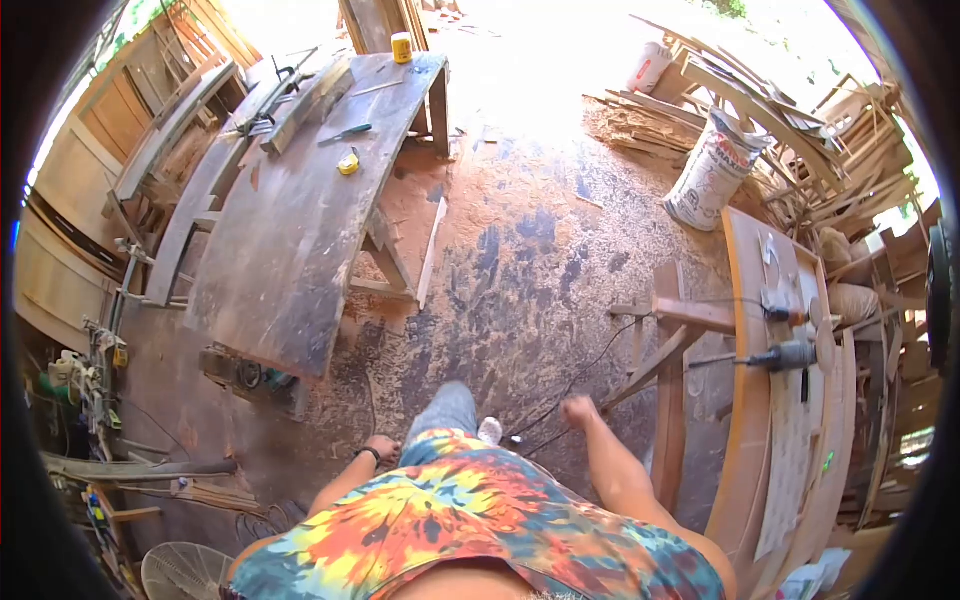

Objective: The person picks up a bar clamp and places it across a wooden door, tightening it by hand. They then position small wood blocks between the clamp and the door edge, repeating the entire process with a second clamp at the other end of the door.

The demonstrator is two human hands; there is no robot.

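Observation:
My left hand (382,446), with a dark band on the wrist, hangs beside my left thigh. Its fingers look loosely curled, and nothing shows in them. Out to the right, over the floor, my right hand (577,410) is closed in a loose fist with nothing visible in it. A dark cable (560,418) runs along the floor near that hand. To its right is a wooden workbench (745,400) with a power tool (785,356) lying on top. Neither hand touches a bench.
On the long table (270,270) at left lie a yellow tape measure (348,163), a chisel-like tool (345,133) and a yellow container (401,48). A white sack (715,170) and stacked lumber (640,125) stand at back right. A fan (185,572) is at lower left. Sawdust covers the floor.

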